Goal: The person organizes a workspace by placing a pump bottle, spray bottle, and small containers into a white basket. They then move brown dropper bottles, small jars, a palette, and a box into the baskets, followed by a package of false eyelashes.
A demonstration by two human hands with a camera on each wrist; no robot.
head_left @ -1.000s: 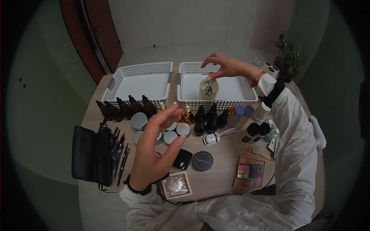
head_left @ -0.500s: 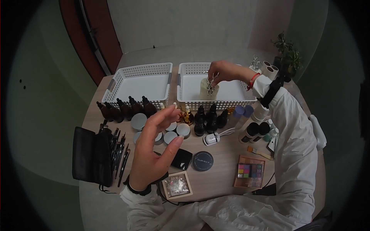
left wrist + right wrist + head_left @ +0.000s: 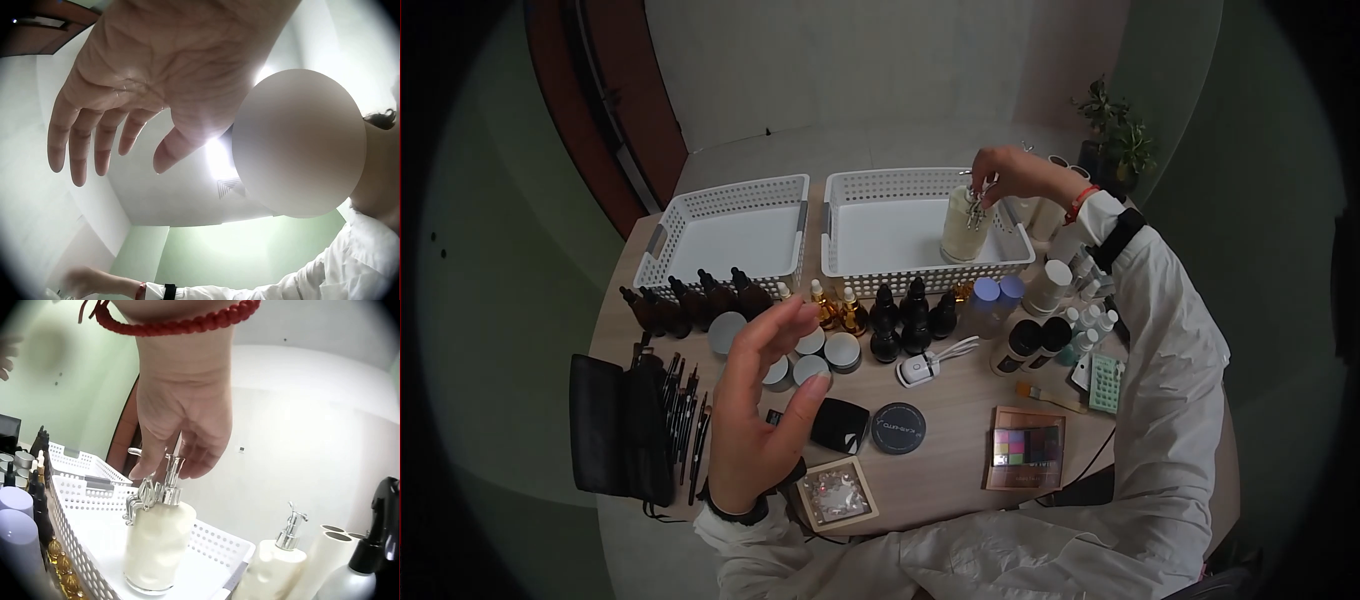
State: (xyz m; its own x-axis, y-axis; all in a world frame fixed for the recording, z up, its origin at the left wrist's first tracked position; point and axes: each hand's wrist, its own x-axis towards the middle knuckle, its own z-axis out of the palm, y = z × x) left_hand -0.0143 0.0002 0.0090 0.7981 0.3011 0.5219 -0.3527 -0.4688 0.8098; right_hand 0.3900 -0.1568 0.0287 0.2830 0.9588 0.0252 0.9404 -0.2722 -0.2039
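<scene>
My right hand (image 3: 1018,172) grips the silver pump head of a cream-coloured pump bottle (image 3: 964,230). A silver figure-like ornament hangs at the bottle's neck. In the right wrist view, the fingers of the right hand (image 3: 187,412) come down around the pump from above, and the bottle stands upright over the floor of the right white basket (image 3: 880,238). My left hand (image 3: 752,425) is held in the air, fingers extended and thumb apart, overlapping the silver-lidded jars (image 3: 841,350). Its palm faces the left wrist camera, holding nothing.
A second white basket (image 3: 730,248) stands at left. Dark dropper bottles (image 3: 750,295) and black bottles (image 3: 916,318) line the baskets' front. Another pump bottle (image 3: 272,569) stands beyond the right basket's end. Nearer are an eyelash curler (image 3: 920,368), an eyeshadow palette (image 3: 1026,450) and makeup brushes (image 3: 690,420).
My right hand has come down onto the pump head, taken hold of it and moved the bottle towards the right basket's right end. The head view has shifted; my left hand keeps its pose.
</scene>
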